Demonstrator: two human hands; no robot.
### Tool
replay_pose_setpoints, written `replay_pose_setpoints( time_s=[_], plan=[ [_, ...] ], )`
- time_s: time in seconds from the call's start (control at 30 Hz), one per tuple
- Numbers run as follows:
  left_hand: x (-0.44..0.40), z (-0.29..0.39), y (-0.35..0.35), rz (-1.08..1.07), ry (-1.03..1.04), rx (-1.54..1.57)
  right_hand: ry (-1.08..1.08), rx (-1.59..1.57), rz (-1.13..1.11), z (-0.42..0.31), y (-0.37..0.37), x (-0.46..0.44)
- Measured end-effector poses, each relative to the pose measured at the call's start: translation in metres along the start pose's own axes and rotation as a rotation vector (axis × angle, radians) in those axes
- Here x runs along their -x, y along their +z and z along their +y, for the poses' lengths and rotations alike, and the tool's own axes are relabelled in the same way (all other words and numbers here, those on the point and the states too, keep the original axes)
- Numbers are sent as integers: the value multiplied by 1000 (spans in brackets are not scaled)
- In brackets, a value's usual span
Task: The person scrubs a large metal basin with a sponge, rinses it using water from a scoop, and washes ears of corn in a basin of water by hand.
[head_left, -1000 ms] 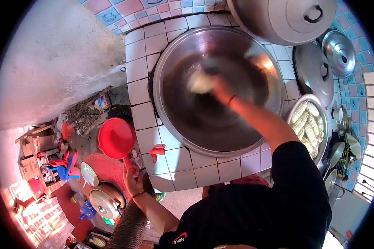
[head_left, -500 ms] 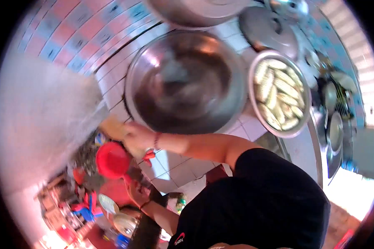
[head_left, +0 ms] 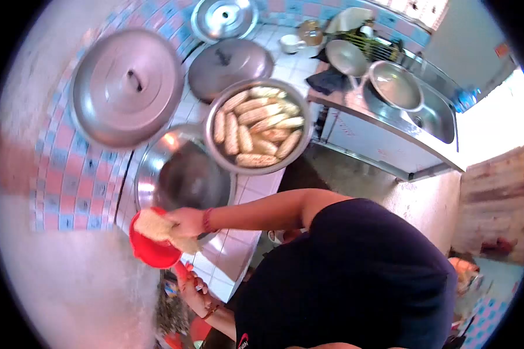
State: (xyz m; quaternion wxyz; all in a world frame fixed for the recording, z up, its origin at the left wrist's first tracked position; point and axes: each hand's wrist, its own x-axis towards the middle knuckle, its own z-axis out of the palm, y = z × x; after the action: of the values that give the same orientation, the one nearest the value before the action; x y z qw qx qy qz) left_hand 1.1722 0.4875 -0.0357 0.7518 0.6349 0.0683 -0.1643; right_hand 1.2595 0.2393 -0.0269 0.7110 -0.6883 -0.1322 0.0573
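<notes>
My left hand (head_left: 193, 289) is closed around the handle of a red plastic dipper (head_left: 167, 256). In my right hand (head_left: 187, 222) is a tan, fibrous loofah (head_left: 156, 225), held over the dipper's bowl and covering part of it. Whether the loofah touches the dipper's inside, I cannot tell. Just beyond my right hand, a wide metal basin (head_left: 151, 174) sits on the tiled counter (head_left: 247, 200), its inside dark and shiny. A metal bowl of peeled corn cobs (head_left: 301, 136) stands beside the basin, overlapping its edge in view.
A large round lid (head_left: 108, 96) leans by the tiled wall (head_left: 67, 200). Behind the corn lie a darker lid (head_left: 239, 70) and a smaller shiny lid (head_left: 206, 20). A white cup (head_left: 291, 44) stands farther back. To the right is a metal sink (head_left: 439, 121) with a pan (head_left: 399, 87) on its edge.
My view has swung right, bringing the sink into fuller view. My right hand has brought the loofah over the dipper; earlier the two were apart. The dipper is now beside the basin.
</notes>
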Motion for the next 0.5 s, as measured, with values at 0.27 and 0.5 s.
replay_pose_setpoints(
  time_s=[0.27, 0.5],
  plan=[
    [52, -42, 292, -617, -225, -56, -109, -379, 855, -47, -228, 400],
    [145, -132, 556, -1222, -580, -191, -253, -368, 1832, -60, -240, 750]
  ],
)
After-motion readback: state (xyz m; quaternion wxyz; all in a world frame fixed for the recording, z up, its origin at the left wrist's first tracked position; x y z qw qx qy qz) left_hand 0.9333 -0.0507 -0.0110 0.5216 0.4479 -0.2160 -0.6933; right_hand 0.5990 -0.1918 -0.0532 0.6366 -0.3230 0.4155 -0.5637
